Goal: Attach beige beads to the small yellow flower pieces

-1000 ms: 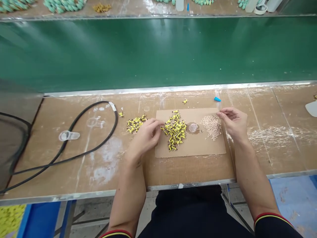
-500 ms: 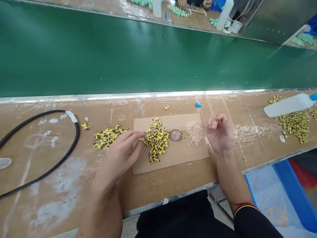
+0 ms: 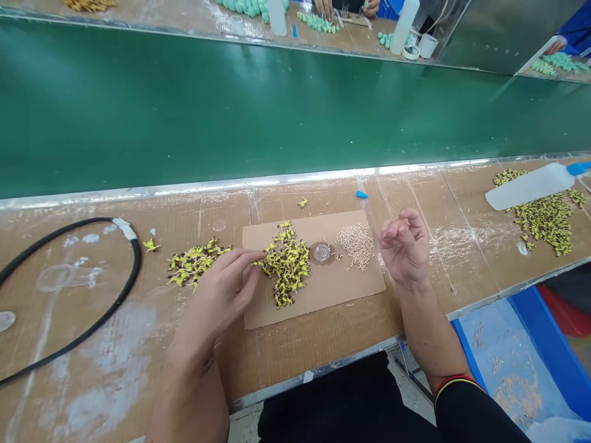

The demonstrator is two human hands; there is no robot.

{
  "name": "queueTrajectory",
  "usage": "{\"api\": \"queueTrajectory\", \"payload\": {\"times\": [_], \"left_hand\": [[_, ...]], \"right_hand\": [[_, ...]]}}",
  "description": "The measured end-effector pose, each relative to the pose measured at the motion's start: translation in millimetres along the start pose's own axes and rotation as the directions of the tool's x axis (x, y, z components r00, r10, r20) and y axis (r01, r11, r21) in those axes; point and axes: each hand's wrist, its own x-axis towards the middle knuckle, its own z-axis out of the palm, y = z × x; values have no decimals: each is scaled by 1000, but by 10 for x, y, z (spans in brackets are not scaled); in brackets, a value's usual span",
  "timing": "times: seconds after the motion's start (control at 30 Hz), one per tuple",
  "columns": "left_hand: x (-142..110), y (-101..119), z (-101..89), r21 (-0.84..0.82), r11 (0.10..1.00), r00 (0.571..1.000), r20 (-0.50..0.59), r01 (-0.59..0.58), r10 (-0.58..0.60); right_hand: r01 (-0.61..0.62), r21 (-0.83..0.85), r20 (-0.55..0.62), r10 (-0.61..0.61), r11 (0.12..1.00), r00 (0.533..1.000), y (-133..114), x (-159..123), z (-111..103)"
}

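My left hand (image 3: pixel 231 280) is at the left edge of a pile of small yellow-and-black pieces (image 3: pixel 290 264) on a cardboard sheet (image 3: pixel 323 299). Its thumb and forefinger close on one of these pieces. Right of the pile, a small clear round dish (image 3: pixel 322 251) sits on a damp-looking patch. Beyond it lies a heap of tiny pale pieces (image 3: pixel 356 243). My right hand (image 3: pixel 406 249) is raised just right of the sheet, palm turned up, fingers curled and thumb against them. Anything in that pinch is too small or hidden to make out.
More yellow pieces (image 3: pixel 196 261) lie left of the sheet, near a black cable loop (image 3: pixel 132 277). A blue cap (image 3: pixel 361 194) lies behind it. At right, a white bottle (image 3: pixel 530 186) rests on another pile. Across the green belt (image 3: pixel 277 111), a co-worker's hands (image 3: pixel 324 8) handle green pieces.
The view has swung to the right, bringing the bottle and right-hand pile into sight. My right hand has lifted off the sheet's edge and turned palm up. My left hand stays by the yellow pile.
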Motion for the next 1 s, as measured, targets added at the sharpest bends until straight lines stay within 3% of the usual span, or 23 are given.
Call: {"api": "queueTrajectory", "payload": {"times": [0.2,0.4,0.6,0.77,0.87,0.93,1.0], "left_hand": [[-8,-28,4,12,1000,1000,3,-15,15],[-2,-54,10,20,1000,1000,20,-13,12],[6,-50,7,33,999,999,43,-24,23],[-1,-71,38,23,1000,998,55,10,-11],[3,-72,71,8,999,997,74,32,-33],[9,-66,90,6,999,995,93,46,-47],[13,-60,102,5,998,992,114,62,-62]], "right_hand": [[100,8,131,-100,995,986,12,-38,-58],[104,-176,100,-88,979,991,4,-49,-92],[151,-89,147,-137,985,980,-30,-60,-75],[98,-148,119,-80,984,990,-36,-57,-78],[156,-99,163,-139,983,977,-51,-8,-114],[198,-214,186,-159,957,970,-54,52,-164],[210,-491,223,-111,845,968,-36,123,-231]]}}
